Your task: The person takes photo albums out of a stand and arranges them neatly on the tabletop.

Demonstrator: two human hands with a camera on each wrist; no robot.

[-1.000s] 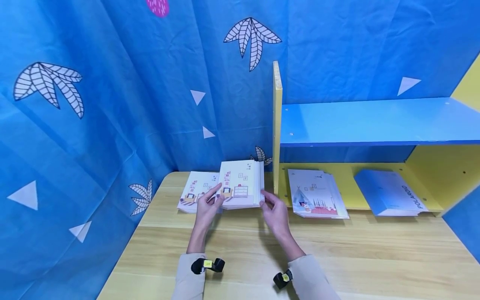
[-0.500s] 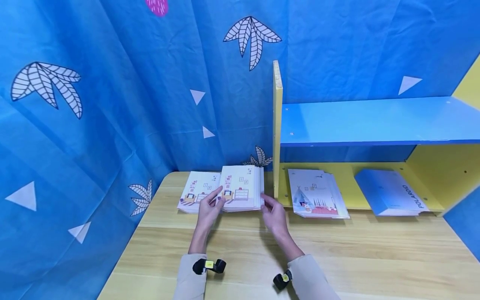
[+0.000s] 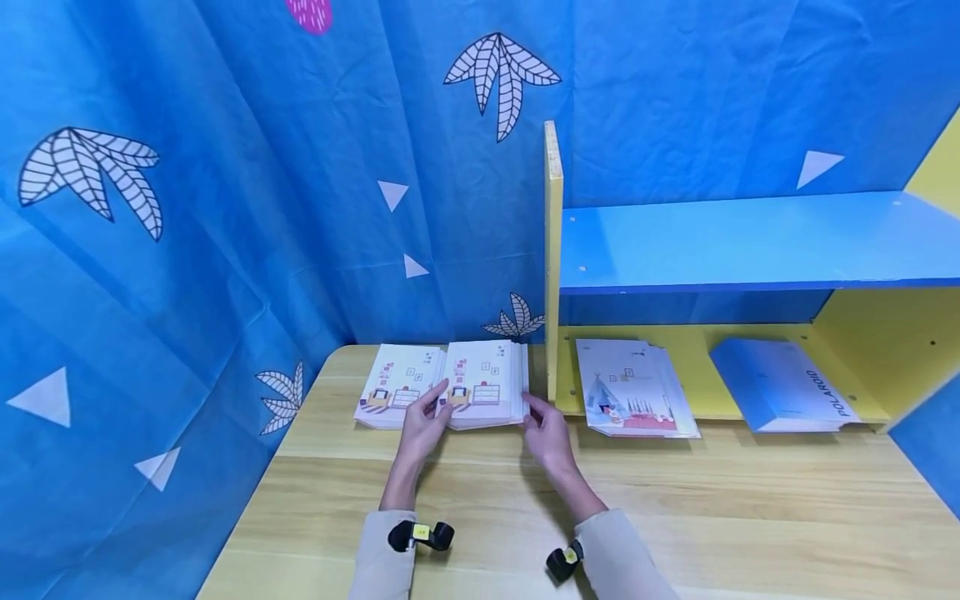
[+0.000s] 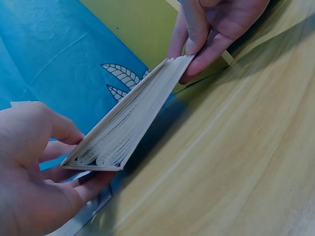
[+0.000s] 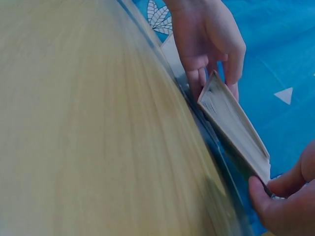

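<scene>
The white book with a yellow-and-pink room drawing on its cover [image 3: 480, 367] lies directly between the two hands, so neither is nearer: the left hand [image 3: 423, 427] has its left edge near the front corner, the right hand [image 3: 549, 429] its right edge. Each grip is closed down to the book's thickness. The left has fingers on both faces at the spine side; the right pinches the corner across from it.

The front edge, pages showing, faces the person and runs from hand to hand; the sides run away towards the blue patterned curtain [image 3: 225, 208]. That is probably the longer axis — foreshortening makes it hard to be sure. In the left wrist view, the front edge appears raised off the pale wood-grain worktop [image 3: 480, 508], with shadow below it; whether the far edge touches is hidden.

On its left, a matching white book with the same drawing [image 3: 397, 379] lies flat on the worktop. The held book's left edge meets or slightly overlaps it in the head view — whether they touch cannot be told. To the right, just beyond the right hand, stands the yellow upright panel of the shelf [image 3: 553, 250].
</scene>
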